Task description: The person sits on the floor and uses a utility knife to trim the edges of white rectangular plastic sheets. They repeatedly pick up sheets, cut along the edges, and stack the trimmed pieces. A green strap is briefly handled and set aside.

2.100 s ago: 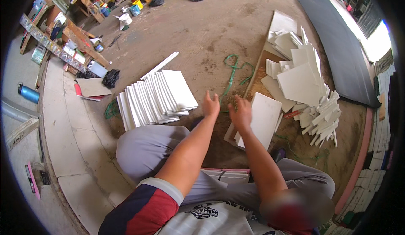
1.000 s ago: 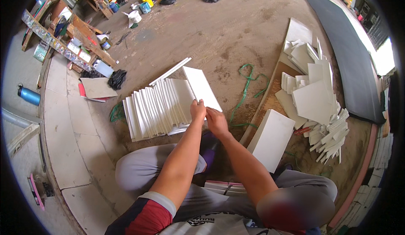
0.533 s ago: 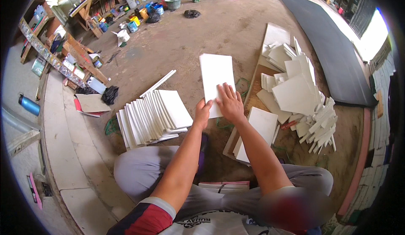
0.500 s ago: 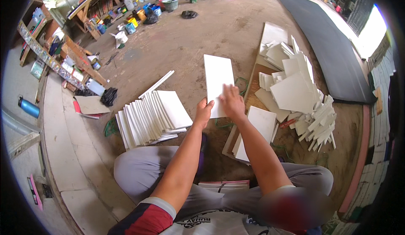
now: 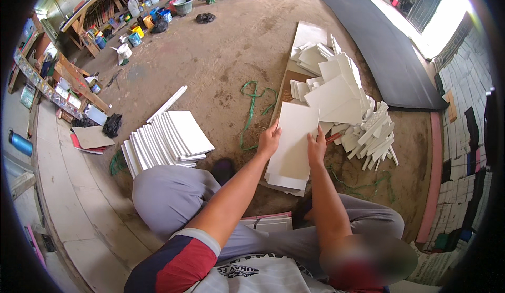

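Note:
Both hands are at the long edges of a white rectangular sheet (image 5: 293,141), held over a small stack of like sheets (image 5: 286,181) in front of me, right of centre. My left hand (image 5: 269,139) is closed on its left edge, thumb on top. On the opposite edge my right hand (image 5: 316,148) is closed, its fingers pointing away from me. How far the sheet sits above the stack cannot be made out. Left of my arms lies a fanned row of thick white sheets (image 5: 184,132), apart from both hands.
A heap of white offcuts (image 5: 336,90) lies on a board at the right. Green string (image 5: 251,103) loops over the floor ahead. Another bundle of sheets (image 5: 268,222) rests by my legs. A long black mat (image 5: 389,56) stretches along the right; paint cans (image 5: 135,39) stand far left.
The sheet, upright and farther forward before, has come down to the right over the small stack. My right hand has gone from its face to its right edge. The view has shifted right.

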Action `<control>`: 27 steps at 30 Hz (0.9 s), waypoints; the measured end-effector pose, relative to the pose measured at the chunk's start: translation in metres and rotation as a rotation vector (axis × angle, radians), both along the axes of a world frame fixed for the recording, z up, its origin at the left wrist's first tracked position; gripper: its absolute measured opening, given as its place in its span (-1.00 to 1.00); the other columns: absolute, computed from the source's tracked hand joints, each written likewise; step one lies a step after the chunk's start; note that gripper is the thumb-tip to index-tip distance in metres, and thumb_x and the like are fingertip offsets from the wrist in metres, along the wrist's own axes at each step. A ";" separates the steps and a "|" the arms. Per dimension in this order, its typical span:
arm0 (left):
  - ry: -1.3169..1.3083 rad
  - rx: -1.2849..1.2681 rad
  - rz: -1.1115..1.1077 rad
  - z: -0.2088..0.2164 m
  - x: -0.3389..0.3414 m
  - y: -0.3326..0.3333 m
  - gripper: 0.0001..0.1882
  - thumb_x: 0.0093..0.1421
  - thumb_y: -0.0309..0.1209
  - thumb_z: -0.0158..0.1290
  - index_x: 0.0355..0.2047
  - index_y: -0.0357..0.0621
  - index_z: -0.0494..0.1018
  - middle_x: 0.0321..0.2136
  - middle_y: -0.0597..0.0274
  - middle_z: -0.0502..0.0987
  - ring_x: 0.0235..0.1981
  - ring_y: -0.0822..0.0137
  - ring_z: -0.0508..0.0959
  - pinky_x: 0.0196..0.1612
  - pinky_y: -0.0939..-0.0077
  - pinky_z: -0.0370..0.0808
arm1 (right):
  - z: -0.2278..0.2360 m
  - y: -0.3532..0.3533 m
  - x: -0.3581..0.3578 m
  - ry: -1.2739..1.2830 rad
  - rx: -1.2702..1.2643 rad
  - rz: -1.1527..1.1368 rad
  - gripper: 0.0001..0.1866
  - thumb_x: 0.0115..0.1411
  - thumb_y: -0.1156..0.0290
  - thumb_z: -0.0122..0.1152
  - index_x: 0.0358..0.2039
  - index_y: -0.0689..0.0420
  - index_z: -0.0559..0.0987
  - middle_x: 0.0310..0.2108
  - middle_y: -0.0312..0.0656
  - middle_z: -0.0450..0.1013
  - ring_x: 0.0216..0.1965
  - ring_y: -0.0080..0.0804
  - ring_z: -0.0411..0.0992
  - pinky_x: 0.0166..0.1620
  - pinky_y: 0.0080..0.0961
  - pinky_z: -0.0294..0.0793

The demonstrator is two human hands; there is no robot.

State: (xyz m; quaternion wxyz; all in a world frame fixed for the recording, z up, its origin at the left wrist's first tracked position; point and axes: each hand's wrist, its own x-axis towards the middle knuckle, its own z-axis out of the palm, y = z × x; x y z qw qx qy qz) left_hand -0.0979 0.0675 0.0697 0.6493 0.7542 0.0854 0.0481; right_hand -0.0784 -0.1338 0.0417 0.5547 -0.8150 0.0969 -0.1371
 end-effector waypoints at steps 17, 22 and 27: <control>0.105 0.246 -0.062 -0.049 -0.034 -0.010 -0.32 0.35 -0.17 0.12 0.34 -0.35 0.28 0.30 -0.27 0.34 0.36 -0.08 0.33 0.38 0.23 0.28 | -0.040 -0.003 -0.035 0.192 0.223 -0.090 -0.43 0.29 0.41 0.33 0.31 0.10 0.47 -0.17 -0.25 0.53 -0.23 -0.49 0.48 -0.09 -0.52 0.50; 0.149 0.198 -0.048 -0.067 -0.037 -0.012 -0.34 0.37 -0.22 0.10 0.35 -0.37 0.26 0.36 -0.26 0.26 0.41 -0.10 0.24 0.43 0.24 0.20 | -0.051 -0.005 -0.040 0.179 -0.153 -0.128 -0.47 0.24 0.30 0.42 0.23 -0.02 0.59 -0.19 -0.26 0.36 -0.18 -0.43 0.41 -0.01 -0.48 0.46; 0.107 0.281 0.019 -0.082 -0.037 -0.018 -0.32 0.36 -0.10 0.09 0.38 -0.18 0.27 0.22 -0.25 0.44 0.26 -0.09 0.46 0.27 0.17 0.41 | -0.064 -0.011 -0.038 0.211 -0.086 -0.107 -0.43 0.22 0.28 0.45 0.25 -0.02 0.57 -0.11 -0.23 0.34 -0.09 -0.40 0.39 0.04 -0.43 0.44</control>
